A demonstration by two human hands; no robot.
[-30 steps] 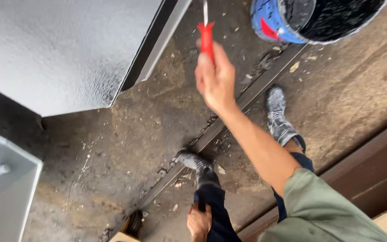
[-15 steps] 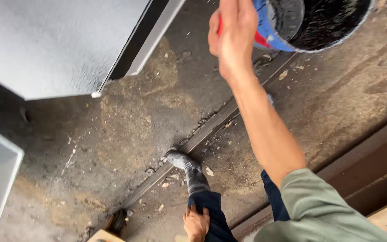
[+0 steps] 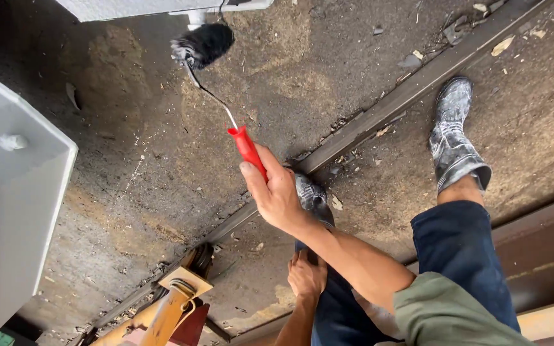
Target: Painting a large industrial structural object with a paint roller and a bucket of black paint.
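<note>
Paint roller [image 3: 201,45] above floor [image 3: 129,160], left of rail [image 3: 379,115]; boots [image 3: 451,138] right of rail; steel box [image 3: 14,192] far left.

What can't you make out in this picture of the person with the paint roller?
Head view:
- Grey panel: cut off by the top edge.
- Left hand: palm hidden, pressed on the knee.
- Right hand covers most of the paint roller's red handle.
- Yellow tool: cut off by the bottom edge.
</note>
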